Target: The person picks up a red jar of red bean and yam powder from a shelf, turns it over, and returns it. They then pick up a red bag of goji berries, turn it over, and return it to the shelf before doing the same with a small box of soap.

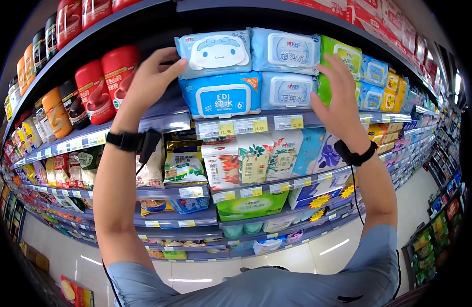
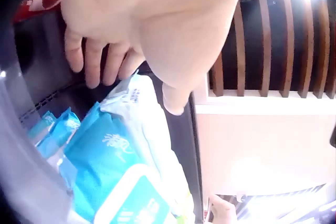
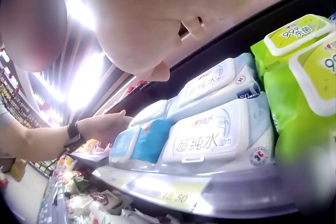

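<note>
In the head view, a light-blue wet-wipe pack with a white cartoon face [image 1: 215, 53] lies on top of a bright-blue EDI wipe pack [image 1: 223, 97]. My left hand [image 1: 153, 74] is at the left end of the cartoon pack, thumb toward its edge, fingers loosely bent. In the left wrist view, those fingertips [image 2: 93, 71] hang just above the crimped end of the white pack [image 2: 139, 103]. My right hand [image 1: 339, 97] is raised with spread fingers in front of the right ends of two stacked pale-blue packs [image 1: 292, 50], beside the green packs [image 1: 348, 55].
Price labels run along the shelf edge [image 1: 246, 124] below the packs. Red canisters [image 1: 95, 89] stand to the left. More blue packs [image 1: 373, 71] and yellow packs [image 1: 389, 89] continue to the right. Tissue packs [image 1: 254, 158] fill the shelf below. Another shelf [image 1: 277, 6] is overhead.
</note>
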### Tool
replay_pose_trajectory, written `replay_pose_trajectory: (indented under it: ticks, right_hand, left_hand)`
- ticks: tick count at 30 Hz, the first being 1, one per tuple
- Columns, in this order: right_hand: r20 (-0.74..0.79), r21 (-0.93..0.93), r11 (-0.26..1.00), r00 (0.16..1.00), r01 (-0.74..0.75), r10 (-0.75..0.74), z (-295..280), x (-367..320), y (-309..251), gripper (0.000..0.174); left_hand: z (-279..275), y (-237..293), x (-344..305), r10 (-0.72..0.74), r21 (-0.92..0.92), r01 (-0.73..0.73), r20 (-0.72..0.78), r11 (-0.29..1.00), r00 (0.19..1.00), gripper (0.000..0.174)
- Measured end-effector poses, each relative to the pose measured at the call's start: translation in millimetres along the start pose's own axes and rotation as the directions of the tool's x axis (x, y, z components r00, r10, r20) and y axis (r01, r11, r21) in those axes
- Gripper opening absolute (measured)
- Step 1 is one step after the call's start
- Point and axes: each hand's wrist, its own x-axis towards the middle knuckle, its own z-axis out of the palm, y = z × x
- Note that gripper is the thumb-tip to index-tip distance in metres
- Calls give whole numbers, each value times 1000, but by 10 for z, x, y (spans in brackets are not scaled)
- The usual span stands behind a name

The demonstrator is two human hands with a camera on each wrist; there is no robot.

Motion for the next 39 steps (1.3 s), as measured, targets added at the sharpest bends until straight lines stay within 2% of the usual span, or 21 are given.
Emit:
replay_pose_trajectory:
  ticks: [2,4,6,7,8,9,10,12,14,17,19,21,22,23,26,27,29,30,31,36,39]
  right_hand:
    - [83,91,996,996,-22,15,-114,-170,42,53]
    - [78,51,999,997,-8,4,-213,-337,68,45]
    - [504,326,920,863,-216,24,-290,-578,149,37]
    - [515,283,927,854,-246,70,-352,-618,160,37]
    - [715,287,899,698,-332,30,-393,-626,152,37]
    - [865,279,863,501,-421,-35,-442,-660,158,38]
    - [872,254,863,489,-437,-9,-496,-721,180,38]
    - [919,205,885,393,-419,-27,-593,-824,245,43]
    - [919,191,869,393,-456,4,-778,-881,354,44]
    - [929,189,856,370,-481,3,-1066,-1017,617,46]
    - [823,272,893,567,-358,-24,-1219,-1270,859,45]
    - [815,262,894,580,-363,-3,-1474,-1469,1086,44]
    - [806,263,892,591,-367,5,-1608,-1582,1200,44]
    - [842,220,891,538,-397,31,-1789,-1650,1304,44]
    - [868,138,892,486,-430,100,-2293,-2029,1732,42]
    - [829,171,898,552,-405,91,-2442,-2183,1912,37]
    - [804,165,875,576,-455,148,-2805,-2399,2208,34]
    - [785,155,850,585,-503,203,-2984,-2534,2349,30]
    - [733,127,879,640,-460,229,-3138,-2736,2502,28]
    - [723,-23,839,571,-543,389,-3989,-3218,2872,22]
    - [569,-1,759,624,-651,536,-4382,-3415,2926,20]
  left_hand:
    - [8,196,-208,158,-8,-163,-206,987,966,36]
    - [-20,400,-559,215,2,-222,-267,975,940,12]
    - [126,550,-907,296,49,-293,-237,955,925,6]
    - [249,589,-1013,377,16,-380,-163,925,912,6]
    - [369,631,-1073,453,-23,-457,-98,889,886,7]
    - [487,721,-1084,544,74,-543,-2,837,839,9]
    - [608,826,-1081,619,168,-625,96,762,780,12]
    - [839,922,-1034,645,225,-657,136,719,752,16]
    - [1087,927,-954,708,355,-678,61,644,704,18]
    - [1347,1016,-874,686,360,-653,48,666,726,17]
    - [1589,1196,-821,684,348,-659,64,667,726,17]
    - [1961,1403,-713,721,320,-695,51,643,691,17]
    - [2179,1517,-669,749,301,-722,40,622,662,17]
    - [2425,1663,-601,774,250,-759,57,601,631,13]
    - [3184,1991,-454,778,96,-782,80,616,623,16]
    - [3425,2119,-414,782,101,-786,83,610,617,16]
    - [3913,2384,-334,832,1,-843,160,539,532,17]
    - [4151,2488,-294,839,-7,-850,171,526,517,17]
    - [4390,2583,-256,835,-25,-847,185,531,518,18]
    - [5517,3154,-72,862,-182,-844,158,504,481,19]
    - [6207,3537,9,897,-283,-851,113,442,428,16]
